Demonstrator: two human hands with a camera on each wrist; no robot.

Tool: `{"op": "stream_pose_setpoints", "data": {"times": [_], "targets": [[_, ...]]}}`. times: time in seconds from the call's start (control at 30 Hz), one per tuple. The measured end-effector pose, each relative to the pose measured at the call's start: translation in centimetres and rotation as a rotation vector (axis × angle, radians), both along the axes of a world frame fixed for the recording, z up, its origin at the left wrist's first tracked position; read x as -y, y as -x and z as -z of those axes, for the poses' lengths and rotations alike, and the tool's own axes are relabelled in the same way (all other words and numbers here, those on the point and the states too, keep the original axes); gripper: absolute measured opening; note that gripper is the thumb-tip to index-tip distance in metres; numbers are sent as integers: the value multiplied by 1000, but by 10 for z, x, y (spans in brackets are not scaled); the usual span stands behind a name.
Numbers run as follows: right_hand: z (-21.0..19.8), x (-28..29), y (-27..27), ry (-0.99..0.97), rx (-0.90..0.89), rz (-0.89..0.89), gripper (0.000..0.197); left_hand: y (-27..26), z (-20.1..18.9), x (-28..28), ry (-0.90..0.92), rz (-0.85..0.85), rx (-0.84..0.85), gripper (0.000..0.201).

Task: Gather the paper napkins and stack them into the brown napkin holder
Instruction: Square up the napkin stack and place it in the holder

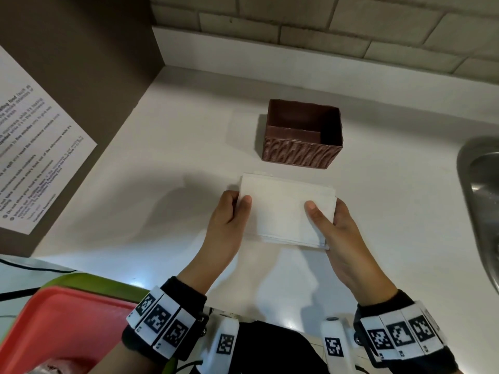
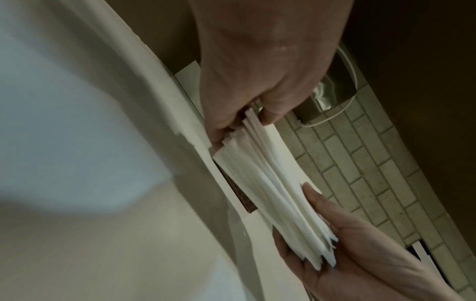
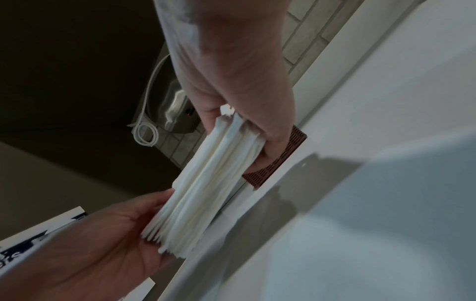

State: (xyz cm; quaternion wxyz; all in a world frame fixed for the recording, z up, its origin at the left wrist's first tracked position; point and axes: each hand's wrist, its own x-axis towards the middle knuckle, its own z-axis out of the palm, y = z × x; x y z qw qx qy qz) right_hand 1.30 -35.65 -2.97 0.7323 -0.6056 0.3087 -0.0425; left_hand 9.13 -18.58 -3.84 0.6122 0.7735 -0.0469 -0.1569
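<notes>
Head view: white napkin stack (image 1: 286, 209) gripped at both ends, left hand (image 1: 229, 214), right hand (image 1: 334, 230); edges uneven.

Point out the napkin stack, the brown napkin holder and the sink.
napkin stack (image 1: 283, 209), head view, on its top sheet between the thumbs.
brown napkin holder (image 1: 299, 155), head view, on its ribbed front wall.
sink (image 1: 483, 171), head view, on its steel rim.

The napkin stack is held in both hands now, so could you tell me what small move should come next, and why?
Probably carry the napkin stack forward over the brown napkin holder: the left hand and right hand grip its ends, and the holder sits open just beyond.
</notes>
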Motion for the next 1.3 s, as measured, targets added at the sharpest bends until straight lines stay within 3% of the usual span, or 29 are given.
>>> {"op": "stream_pose_setpoints", "data": {"times": [0.23, 0.4, 0.53, 0.63, 0.7, 0.83, 0.9, 1.0, 1.13, 1.3], "targets": [[0, -1, -2, -38, 2, 15, 62, -3, -7, -3, 27, 32, -93, 8], [-4, -4, -4, -44, 31, -18, 55, -8, -13, 0, 148, 14, -279, 51], [-11, -1, -7, -55, 17, -100, 36, -10, -9, 2, 92, 141, -233, 44], [-17, 12, -8, -26, -42, -222, 29, -19, -9, -2, 102, 178, -331, 50], [-22, 23, -16, 56, -64, -253, 30, -31, -15, 4, 94, 153, -359, 49], [-48, 56, -59, 421, -17, -158, 33, -71, -52, 38, 25, 152, -111, 51], [-68, 76, -90, 523, -1, -130, 34, -102, -70, 61, 14, 215, -11, 39], [-82, 98, -132, 661, -66, -121, 42, -143, -81, 92, -96, 250, -2, 21], [-69, 105, -163, 885, -148, -169, 52, -168, -67, 117, -280, 346, -71, 39], [-46, 103, -179, 1156, -262, -366, 36, -173, -60, 137, -536, 405, 27, 48]]}}
